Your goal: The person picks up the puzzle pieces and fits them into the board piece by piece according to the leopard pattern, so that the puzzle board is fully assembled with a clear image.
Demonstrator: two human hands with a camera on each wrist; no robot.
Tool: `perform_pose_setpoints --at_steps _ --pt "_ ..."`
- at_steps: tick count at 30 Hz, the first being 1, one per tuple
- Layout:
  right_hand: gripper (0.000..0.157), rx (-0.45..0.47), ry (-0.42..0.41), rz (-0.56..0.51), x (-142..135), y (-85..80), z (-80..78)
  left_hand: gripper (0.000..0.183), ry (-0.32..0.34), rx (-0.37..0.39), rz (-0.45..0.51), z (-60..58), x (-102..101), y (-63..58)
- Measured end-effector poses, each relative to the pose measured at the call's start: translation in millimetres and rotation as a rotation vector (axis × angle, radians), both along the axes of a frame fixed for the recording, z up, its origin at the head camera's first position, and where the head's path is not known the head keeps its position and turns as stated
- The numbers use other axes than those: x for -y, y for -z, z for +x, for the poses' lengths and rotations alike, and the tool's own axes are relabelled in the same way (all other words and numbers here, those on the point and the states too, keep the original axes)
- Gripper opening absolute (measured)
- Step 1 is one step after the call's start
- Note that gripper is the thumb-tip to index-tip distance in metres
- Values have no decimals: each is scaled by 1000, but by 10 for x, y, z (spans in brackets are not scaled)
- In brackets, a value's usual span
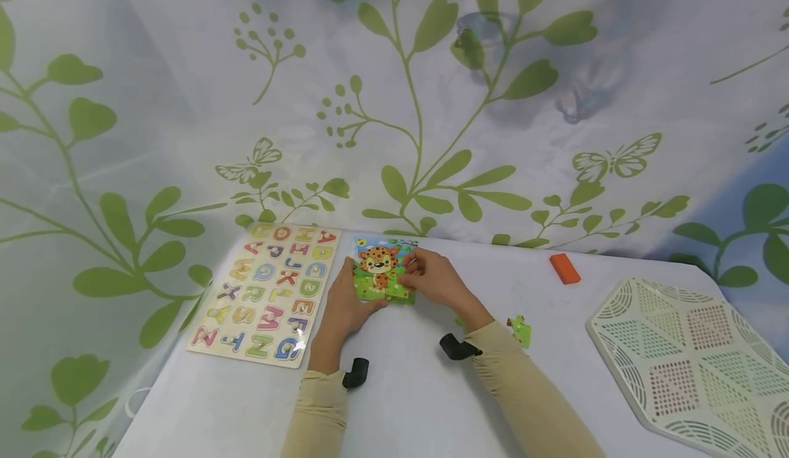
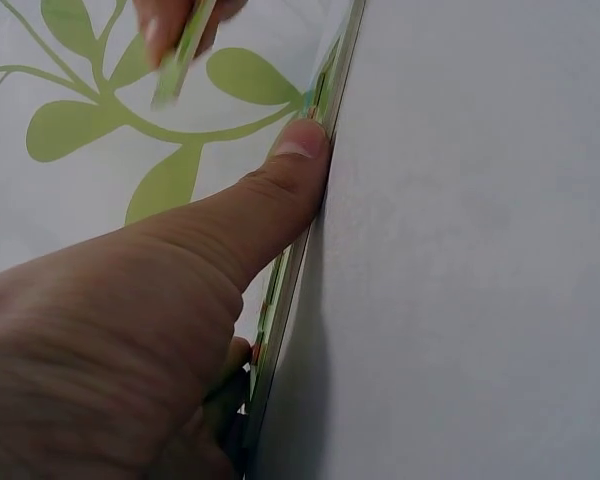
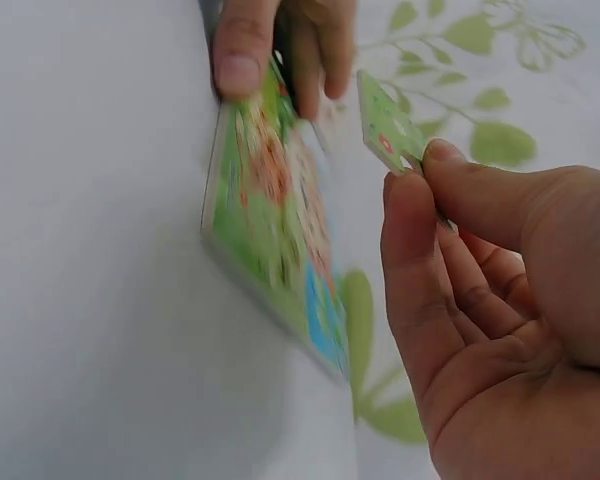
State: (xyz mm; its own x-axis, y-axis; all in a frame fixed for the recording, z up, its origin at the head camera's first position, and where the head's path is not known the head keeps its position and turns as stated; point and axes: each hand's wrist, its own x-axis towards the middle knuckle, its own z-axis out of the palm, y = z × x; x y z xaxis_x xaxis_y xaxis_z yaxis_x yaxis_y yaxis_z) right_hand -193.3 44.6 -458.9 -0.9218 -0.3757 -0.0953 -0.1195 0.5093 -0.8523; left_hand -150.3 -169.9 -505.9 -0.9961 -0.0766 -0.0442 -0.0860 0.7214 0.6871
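Toward the far edge of the white counter point(image 1: 407, 396), a leopard jigsaw point(image 1: 377, 274) lies between the two hands. The left hand point(image 1: 345, 304) grips its left side, thumb along the near edge; the right hand point(image 1: 435, 277) pinches a green jigsaw piece point(image 3: 385, 128) — held apart from the picture, at its right. Left: alphabet peg puzzle point(image 1: 249, 315). Right: loose jigsaw piece point(image 1: 522, 333), orange block point(image 1: 564, 268) and perforated white board point(image 1: 696, 362).
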Motion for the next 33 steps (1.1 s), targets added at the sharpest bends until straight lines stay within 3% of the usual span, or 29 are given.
perform_pose_setpoints --at_steps 4,11,21,33 --pt "27 -9 -39 19 284 22 -137 120 16 -30 12 1 19 8" --pt "23 55 -115 24 593 116 -283 120 40 -42 24 -2 26 24" --pt "20 -32 -102 170 799 185 -378 117 35 -58 25 2 41 18" --pt "24 -107 -47 342 1005 115 -332 115 50 -75 28 13 39 -2"
